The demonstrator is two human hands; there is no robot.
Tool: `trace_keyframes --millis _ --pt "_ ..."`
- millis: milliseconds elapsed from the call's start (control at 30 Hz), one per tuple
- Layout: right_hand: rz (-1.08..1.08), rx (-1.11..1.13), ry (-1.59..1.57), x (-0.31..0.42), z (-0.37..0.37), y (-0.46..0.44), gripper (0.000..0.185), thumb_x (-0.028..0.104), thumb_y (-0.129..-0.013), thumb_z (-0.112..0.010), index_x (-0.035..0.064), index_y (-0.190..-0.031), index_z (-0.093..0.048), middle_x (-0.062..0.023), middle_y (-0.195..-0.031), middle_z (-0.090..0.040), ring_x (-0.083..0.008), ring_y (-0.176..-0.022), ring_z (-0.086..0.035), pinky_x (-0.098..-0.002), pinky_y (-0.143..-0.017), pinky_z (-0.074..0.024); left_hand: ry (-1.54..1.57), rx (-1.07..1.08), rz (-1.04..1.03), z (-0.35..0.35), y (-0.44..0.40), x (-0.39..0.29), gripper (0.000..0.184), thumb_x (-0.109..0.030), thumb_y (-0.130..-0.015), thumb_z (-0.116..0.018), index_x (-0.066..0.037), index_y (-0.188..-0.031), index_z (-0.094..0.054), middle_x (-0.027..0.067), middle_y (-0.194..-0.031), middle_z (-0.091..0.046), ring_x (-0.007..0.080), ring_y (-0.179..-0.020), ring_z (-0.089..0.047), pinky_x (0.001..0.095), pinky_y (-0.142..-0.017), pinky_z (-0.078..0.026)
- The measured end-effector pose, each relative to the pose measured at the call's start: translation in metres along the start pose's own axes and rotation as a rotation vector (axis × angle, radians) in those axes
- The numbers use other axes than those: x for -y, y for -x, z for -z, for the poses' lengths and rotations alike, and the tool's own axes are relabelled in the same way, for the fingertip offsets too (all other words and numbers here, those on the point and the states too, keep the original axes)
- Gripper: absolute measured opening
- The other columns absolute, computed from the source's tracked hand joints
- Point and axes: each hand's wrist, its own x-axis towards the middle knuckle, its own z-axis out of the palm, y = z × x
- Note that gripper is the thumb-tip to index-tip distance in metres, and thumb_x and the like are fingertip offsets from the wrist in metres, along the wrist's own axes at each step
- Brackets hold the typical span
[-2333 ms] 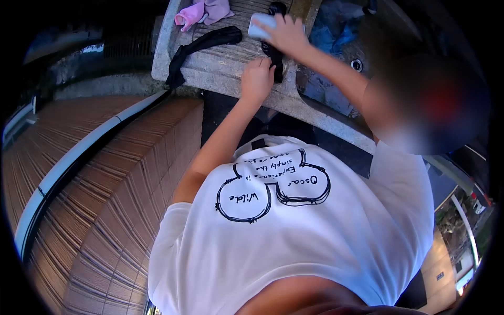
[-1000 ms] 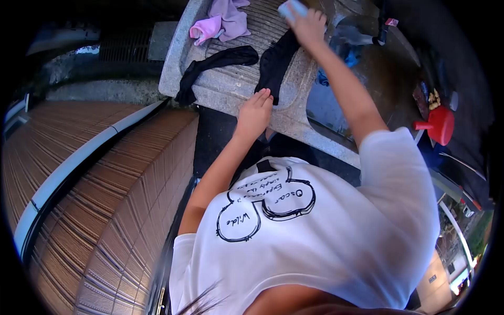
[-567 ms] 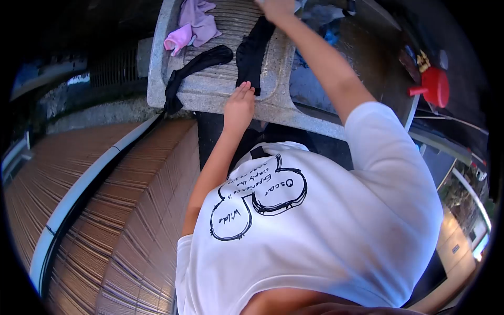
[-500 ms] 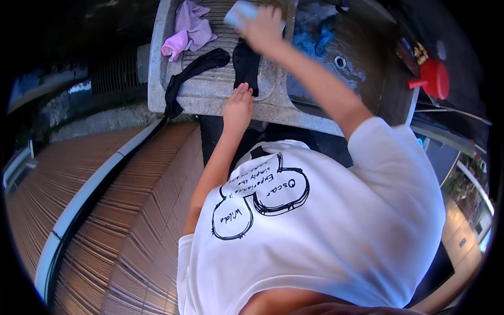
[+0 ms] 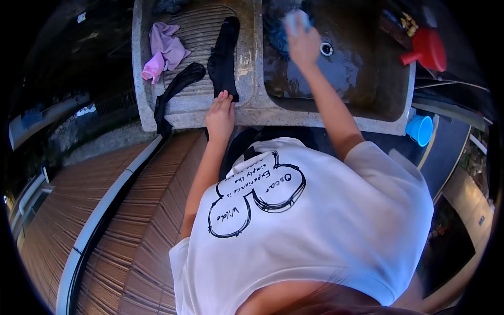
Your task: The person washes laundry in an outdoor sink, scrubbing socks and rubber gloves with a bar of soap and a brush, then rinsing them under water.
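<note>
"Since I'm looking at edges first, where's the black sock (image 5: 224,55) sitting on that washboard (image 5: 202,32)?"

"Right half, lying lengthwise, near end close to the washboard's front lip. Left hand (image 5: 219,118) is laid on that end, fingers pretty much side by side and straight, so it's pressing down."

"And the right hand (image 5: 305,47)?"

"Off to the right of the washboard, past the divider (image 5: 253,79), over the basin (image 5: 346,81). Fingers are around a pale blue block (image 5: 295,20), but it's blurry, so I can't tell how tight, or whether the block touches the dark blue bundle (image 5: 275,39) by it."

"Elbow room?"

"Decent. There's a strip of ridges between the black sock and the lavender cloth (image 5: 168,43) on the washboard's left side. It narrows nearer the front, cos the other black sock (image 5: 181,80) slants across there and droops over the front rim (image 5: 197,119). Pink cloth (image 5: 153,67) touches the lavender cloth. Way more space right of the washboard: wide stretch of basin past the drain (image 5: 326,49)."

"Anything outside?"

"Red dipper (image 5: 429,50) at the basin's right edge, well away from the washboard. Bright blue bucket (image 5: 420,130) same side, closer in, just beyond the rim."
</note>
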Motion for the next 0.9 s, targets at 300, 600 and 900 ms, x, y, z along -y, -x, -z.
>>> trace_keyframes --millis 300,600,900 --pt "-1.271 0.47 0.377 -0.151 -0.116 0.076 0.074 0.03 -0.09 -0.051 0.0322 -0.147 -0.003 -0.0262 -0.126 -0.038 -0.0384 -0.113 -0.042 -0.0572 -0.089 -0.0359 -0.118 0.022 -0.025 -0.005 -0.006 0.001 0.022 -0.009 -0.076 -0.063 -0.004 -0.097 -0.066 0.0125 -0.106 -0.065 0.0257 -0.103 -0.062 0.0365 -0.085 -0.051" --pt "-0.46 0.561 -1.1 -0.02 0.025 0.021 0.029 0.018 -0.089 -0.053 0.0029 -0.113 -0.054 -0.0117 -0.098 -0.061 -0.0177 -0.085 -0.061 -0.0313 -0.073 -0.0493 -0.184 0.13 -0.146 -0.013 -0.002 0.004 0.038 -0.014 -0.075 -0.055 -0.007 -0.112 -0.062 0.0097 -0.122 -0.059 0.0229 -0.117 -0.054 0.0421 -0.096 -0.043" --pt "0.672 0.029 0.349 0.123 -0.107 -0.057 0.052 0.05 -0.083 -0.053 0.0344 -0.132 -0.046 -0.0139 -0.101 -0.052 -0.0331 -0.089 -0.053 -0.0488 -0.068 -0.0427 -0.178 0.043 -0.127 -0.01 0.015 0.001 0.031 -0.011 -0.078 -0.055 -0.007 -0.107 -0.064 0.0102 -0.112 -0.064 0.0236 -0.11 -0.058 0.0458 -0.097 -0.041"
